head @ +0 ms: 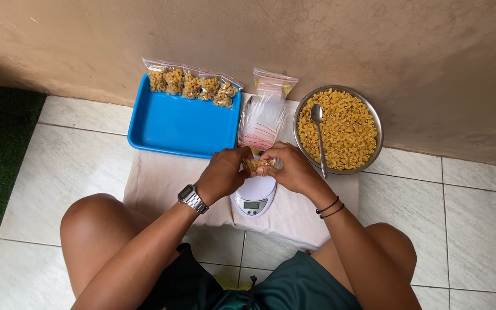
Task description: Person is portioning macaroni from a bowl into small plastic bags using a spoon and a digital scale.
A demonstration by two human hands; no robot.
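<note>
Soft, even daylight, sharp through the middle of the view

The light is diffuse and bright, with no hard glare; the metal bowl [374, 115] and spoon [318, 135] show only mild sheen. A dark shadow falls across the wall [58, 51] at upper left, and faint shadows sit under the blue tray [185, 126]. Focus holds on both hands [223, 172], and the floor tile lines bow slightly toward the edges.

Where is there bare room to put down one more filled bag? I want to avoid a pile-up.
The blue tray is bare below its row of filled bags. The cloth under the tray is free too. It is crowded around the scale, both hands and the bowl.
</note>
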